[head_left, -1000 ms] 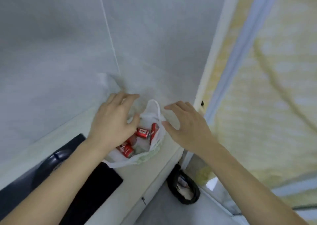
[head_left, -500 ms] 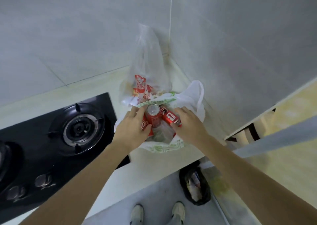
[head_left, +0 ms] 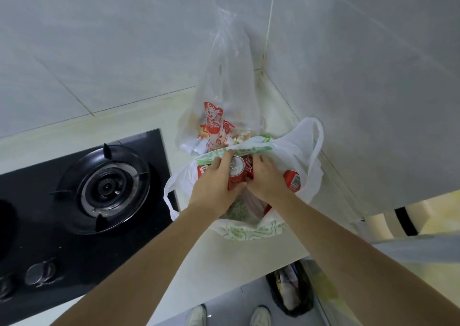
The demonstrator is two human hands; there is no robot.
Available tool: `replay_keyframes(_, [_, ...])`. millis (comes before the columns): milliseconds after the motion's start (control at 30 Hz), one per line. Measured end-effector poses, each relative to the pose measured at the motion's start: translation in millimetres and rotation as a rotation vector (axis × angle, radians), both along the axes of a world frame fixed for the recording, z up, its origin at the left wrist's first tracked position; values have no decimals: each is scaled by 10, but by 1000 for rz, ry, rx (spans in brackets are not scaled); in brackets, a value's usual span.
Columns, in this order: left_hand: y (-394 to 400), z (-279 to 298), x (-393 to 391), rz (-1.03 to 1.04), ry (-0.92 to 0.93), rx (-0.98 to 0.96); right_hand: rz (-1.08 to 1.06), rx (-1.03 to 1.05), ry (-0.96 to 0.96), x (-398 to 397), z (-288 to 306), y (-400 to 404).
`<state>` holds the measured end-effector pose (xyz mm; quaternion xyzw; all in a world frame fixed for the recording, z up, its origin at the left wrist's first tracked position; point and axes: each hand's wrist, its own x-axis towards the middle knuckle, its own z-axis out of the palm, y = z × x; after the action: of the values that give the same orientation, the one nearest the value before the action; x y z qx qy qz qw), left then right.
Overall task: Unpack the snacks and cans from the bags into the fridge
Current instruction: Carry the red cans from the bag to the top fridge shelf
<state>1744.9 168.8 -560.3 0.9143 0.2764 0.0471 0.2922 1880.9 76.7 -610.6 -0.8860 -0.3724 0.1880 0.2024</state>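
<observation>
Nearest, at the bottom edge: toes of two white shoes (head_left: 260, 314) on the grey floor, with a black-lined waste bin (head_left: 290, 291) just to the right, holding crumpled wrappers.

Above these, on the pale desk (head_left: 199, 258): a white carrier bag with green print (head_left: 251, 231), mouth spread wide, one loop handle hanging left toward the hob and the other raised at the far right. Inside the bag: several red drink cans, plus a greenish speckled packet low in the opening.

Left hand (head_left: 211, 186) reaching into the bag, fingers curled round an upright red can (head_left: 235, 176), silver top with pull tab facing up. Right hand (head_left: 265, 180) beside it, fingers wrapped over a second red can (head_left: 249, 167) lying tilted against the first. Both hands clamped on cans, thumbs meeting near the base of the upright one. Another red can with a barcode (head_left: 292, 180) lying on its side just right of the right hand, against the bag wall; a further red label showing left of the left hand.

To the left, set in the desk: a black gas hob (head_left: 74, 226) with a round burner (head_left: 107, 186) and two control knobs at the near edge.

Behind the white bag, standing tall in the corner: a clear plastic bag with red print (head_left: 219, 116), top twisted to a peak, snack packets dimly visible at its bottom; contents too blurred to name.

Farthest: grey tiled walls (head_left: 112, 39) meeting in the corner.
</observation>
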Motion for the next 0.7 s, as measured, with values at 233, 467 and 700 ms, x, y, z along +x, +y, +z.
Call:
replay_keyframes(233, [-4, -19, -2, 13, -48, -56, -32, 33, 53, 39, -30, 46])
replay_keyframes(467, [1, 56, -150, 34, 1, -122, -61, 92, 101, -16, 136, -53])
replay_keyframes(700, [-55, 99, -259, 119, -1, -245, -208, 345, 144, -170, 266, -383])
